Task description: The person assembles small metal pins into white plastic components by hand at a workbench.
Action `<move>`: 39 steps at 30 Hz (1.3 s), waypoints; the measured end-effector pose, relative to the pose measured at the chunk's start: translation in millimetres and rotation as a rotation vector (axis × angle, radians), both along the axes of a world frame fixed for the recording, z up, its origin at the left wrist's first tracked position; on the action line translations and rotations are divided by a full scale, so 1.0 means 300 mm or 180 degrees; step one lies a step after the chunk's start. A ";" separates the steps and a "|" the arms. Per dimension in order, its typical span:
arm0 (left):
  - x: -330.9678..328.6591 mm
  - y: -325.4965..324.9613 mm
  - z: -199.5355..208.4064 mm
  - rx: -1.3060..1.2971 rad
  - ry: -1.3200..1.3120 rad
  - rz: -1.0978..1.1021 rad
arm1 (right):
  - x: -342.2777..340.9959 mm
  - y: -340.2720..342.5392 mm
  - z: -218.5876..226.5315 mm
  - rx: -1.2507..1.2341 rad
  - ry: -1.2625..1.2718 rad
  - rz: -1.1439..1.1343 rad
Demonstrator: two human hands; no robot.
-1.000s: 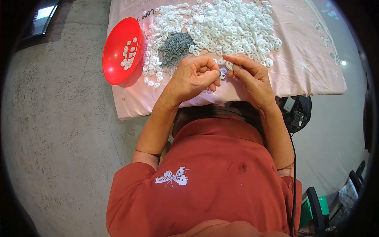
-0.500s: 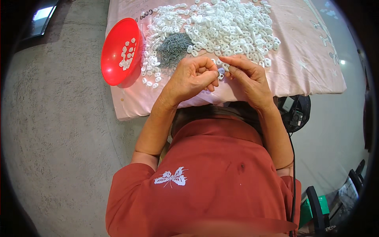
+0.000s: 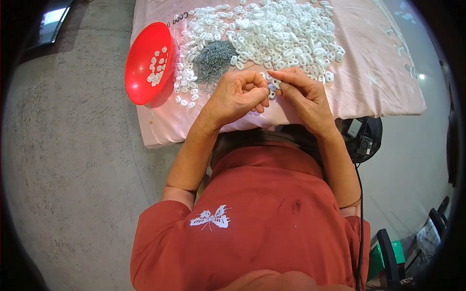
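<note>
Just past the near edge of the cloth, my two hands almost meet. My right hand pinches a small white two-holed plastic piece between thumb and forefinger. Close beside it, my left hand is closed, thumb against the curled fingers; what it pinches is too small to make out. Another white piece lies between and below the fingertips. Behind my hands spreads a large heap of the same white pieces. A pile of small grey coil-like metal parts, seemingly springs, sits beyond my left hand.
A red bowl stands at the table's left edge, with several white pieces inside. Pale pink cloth covers the table. A round black item holding small devices is below the table's near edge. A black cable runs along my right side.
My right hand and its white piece have shifted very slightly toward the left hand. The left hand stays almost still, and the heaps look the same.
</note>
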State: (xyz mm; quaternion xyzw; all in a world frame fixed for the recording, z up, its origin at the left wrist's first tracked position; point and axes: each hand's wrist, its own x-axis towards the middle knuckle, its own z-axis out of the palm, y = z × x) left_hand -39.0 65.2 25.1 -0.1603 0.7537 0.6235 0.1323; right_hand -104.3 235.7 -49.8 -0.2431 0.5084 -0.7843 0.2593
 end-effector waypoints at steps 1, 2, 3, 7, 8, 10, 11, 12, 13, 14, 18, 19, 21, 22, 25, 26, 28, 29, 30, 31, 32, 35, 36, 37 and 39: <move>0.000 0.000 0.001 -0.0019 -0.0005 -0.0009 | 0.001 -0.001 0.000 0.0003 0.0073 -0.0028; 0.001 -0.001 0.000 -0.0021 -0.0004 -0.0007 | 0.001 -0.002 0.000 0.0005 0.0146 -0.0056; 0.003 -0.002 -0.003 -0.0008 -0.0027 0.0005 | 0.001 -0.002 -0.001 0.0003 0.0147 -0.0053; 0.003 0.001 -0.005 0.0007 -0.0044 0.0047 | 0.002 -0.003 -0.008 0.0136 0.0344 -0.0131; 0.004 0.001 -0.005 0.0006 -0.0045 0.0049 | 0.003 -0.005 -0.009 0.0099 0.0335 -0.0140; 0.005 0.001 -0.006 0.0026 -0.0034 0.0049 | 0.004 -0.004 -0.001 0.0105 0.0325 -0.0144; 0.005 0.000 -0.006 0.0026 -0.0035 0.0050 | 0.005 -0.004 0.002 0.0112 0.0315 -0.0149; 0.004 0.000 -0.007 0.0019 -0.0026 0.0056 | 0.005 -0.004 -0.002 0.0113 0.0315 -0.0148; 0.003 0.000 -0.006 0.0009 -0.0016 0.0063 | 0.006 -0.006 -0.008 0.0153 0.0518 -0.0217; 0.003 0.000 -0.006 0.0007 -0.0016 0.0064 | 0.006 -0.007 -0.011 0.0192 0.0721 -0.0287; 0.005 0.002 -0.007 0.0041 -0.0009 0.0092 | 0.009 -0.009 -0.012 0.0182 0.0700 -0.0314; 0.005 0.003 -0.007 0.0032 -0.0005 0.0098 | 0.009 -0.009 -0.014 0.0193 0.0706 -0.0287; 0.005 0.003 -0.007 0.0053 0.0003 0.0082 | 0.010 -0.009 -0.015 0.0203 0.0713 -0.0261; 0.005 0.003 -0.007 0.0075 0.0010 0.0068 | 0.011 -0.009 -0.016 0.0194 0.0672 -0.0234; 0.005 0.006 -0.007 0.0098 0.0031 0.0115 | 0.015 -0.007 -0.006 0.0178 0.0610 -0.0199; 0.006 0.008 -0.007 0.0097 0.0031 0.0116 | 0.016 -0.006 -0.003 0.0173 0.0589 -0.0192; 0.007 0.011 -0.008 0.0104 0.0022 0.0159 | 0.016 -0.008 -0.004 0.0152 0.0514 -0.0165; 0.008 0.010 -0.009 0.0103 0.0022 0.0160 | 0.016 -0.008 -0.004 0.0131 0.0438 -0.0139; 0.009 0.009 -0.011 0.0116 0.0026 0.0139 | 0.016 -0.006 -0.003 0.0129 0.0438 -0.0138; 0.009 0.008 -0.013 0.0131 0.0030 0.0118 | 0.014 -0.004 -0.001 0.0215 0.0453 -0.0103; 0.011 0.010 -0.011 0.0131 0.0030 0.0118 | 0.013 -0.002 0.001 0.0301 0.0468 -0.0068; 0.014 0.016 -0.003 0.0170 0.0066 0.0174 | 0.014 0.005 0.012 0.0246 -0.0064 0.0131; 0.015 0.013 -0.004 0.0205 0.0067 0.0164 | 0.015 0.004 0.013 0.0246 -0.0063 0.0130; 0.017 0.011 -0.007 0.0238 0.0068 0.0154 | 0.018 0.002 0.013 0.0129 -0.0214 0.0114; 0.018 0.008 -0.012 0.0268 0.0081 0.0151 | 0.017 0.000 0.012 0.0010 -0.0364 0.0098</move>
